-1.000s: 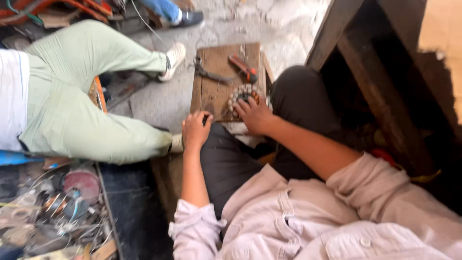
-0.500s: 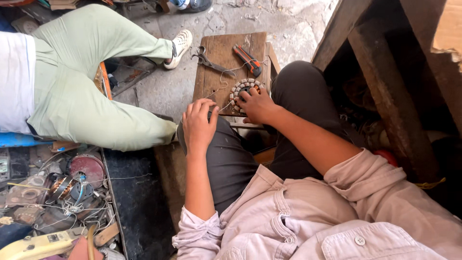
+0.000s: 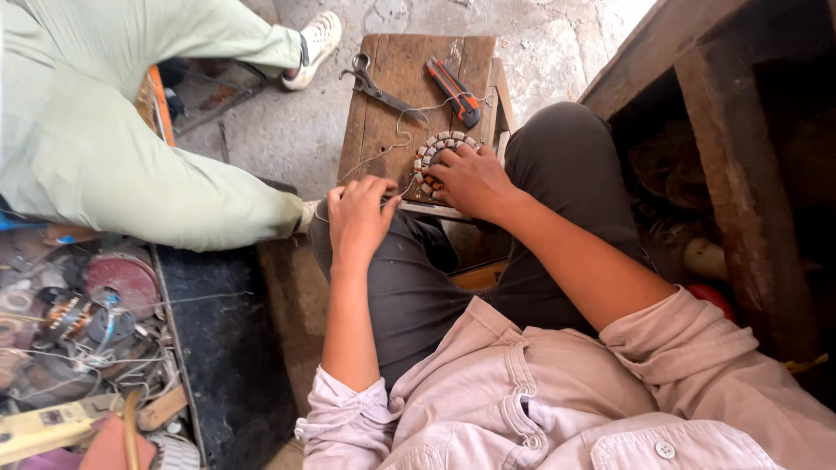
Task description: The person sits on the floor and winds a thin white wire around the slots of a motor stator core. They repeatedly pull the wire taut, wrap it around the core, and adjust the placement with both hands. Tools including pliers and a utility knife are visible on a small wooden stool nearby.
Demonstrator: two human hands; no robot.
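I see my left hand (image 3: 359, 218) at the near edge of the small brown wooden stool (image 3: 383, 113), fingers pinched together on a thin pale wire (image 3: 383, 157). My right hand (image 3: 475, 181) presses the round copper-wound motor stator (image 3: 433, 155) on the stool, fingers closed on it

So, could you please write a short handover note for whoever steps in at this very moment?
Right hand: resting on the round wound coil ring on the small wooden bench, covering most of it.
Left hand: at the bench's near edge, fingers curled, apparently pinching a thin wire that runs to the ring.
Scissors and an orange utility knife lie untouched further back.
How much winding is done or left cannot be told.
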